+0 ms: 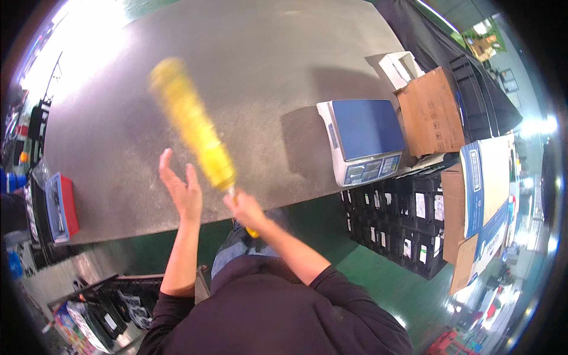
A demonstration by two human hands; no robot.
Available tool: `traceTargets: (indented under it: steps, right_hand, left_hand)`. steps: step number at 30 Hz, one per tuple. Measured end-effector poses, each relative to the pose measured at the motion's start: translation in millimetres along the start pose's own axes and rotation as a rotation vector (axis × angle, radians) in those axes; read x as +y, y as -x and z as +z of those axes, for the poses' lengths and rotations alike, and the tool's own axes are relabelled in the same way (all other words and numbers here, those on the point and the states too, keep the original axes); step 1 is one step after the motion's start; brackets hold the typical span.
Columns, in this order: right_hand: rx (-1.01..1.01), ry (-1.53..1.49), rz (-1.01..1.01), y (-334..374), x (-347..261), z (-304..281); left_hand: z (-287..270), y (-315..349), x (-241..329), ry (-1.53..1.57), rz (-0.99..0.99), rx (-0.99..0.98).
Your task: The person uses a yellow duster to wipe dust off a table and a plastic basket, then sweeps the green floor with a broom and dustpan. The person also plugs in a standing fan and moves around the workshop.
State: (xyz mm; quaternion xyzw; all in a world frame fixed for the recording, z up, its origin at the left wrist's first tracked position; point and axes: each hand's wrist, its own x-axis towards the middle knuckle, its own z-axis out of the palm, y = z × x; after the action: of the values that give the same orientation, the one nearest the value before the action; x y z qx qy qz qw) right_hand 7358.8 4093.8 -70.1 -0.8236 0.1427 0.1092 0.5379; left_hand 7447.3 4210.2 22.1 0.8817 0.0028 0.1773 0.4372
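Where the grey table [254, 35] stretches from its left edge toward one white scale with a blue platform [367, 130] near its right edge, one blurred, fluffy yellow duster [201, 135] slants over the front edge; the right hand [244, 209] curls round its handle, the left hand [187, 198] beside it, fingers spread.

scale [368, 131] on table [260, 47], right of the duster [195, 125], left of the carton [432, 112].
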Motion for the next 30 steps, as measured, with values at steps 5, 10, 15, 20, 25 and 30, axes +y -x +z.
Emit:
traceTargets:
  steps: [5,10,15,20,25,30]
  right_hand:
    - [0.268,-0.033,-0.303,-91.2,-38.2,-82.3]
    - [-0.02,0.205,-0.363,-118.7,-47.2,-170.1]
    - [0.209,-0.086,-0.259,-127.4,-38.4,-280.9]
    - [0.401,-0.113,-0.189,-137.5,-0.9,-364.4]
    - [0.458,-0.222,-0.122,-150.2,20.9,-376.7]
    - [0.436,-0.245,-0.084,-146.7,40.5,-400.2]
  left_hand:
    - [94.6,-10.5,26.2,0.47,-0.48,-0.841]
    - [160.2,-90.0,22.7,0.064,-0.159,-0.757]
    - [275.0,-165.0,43.3,-0.089,0.345,-0.908]
    - [412.1,-204.8,105.1,-0.306,0.631,-1.195]
    - [458.8,-251.6,144.7,-0.491,0.658,-1.169]
    - [413.9,-278.2,120.6,-0.38,0.37,-0.866]
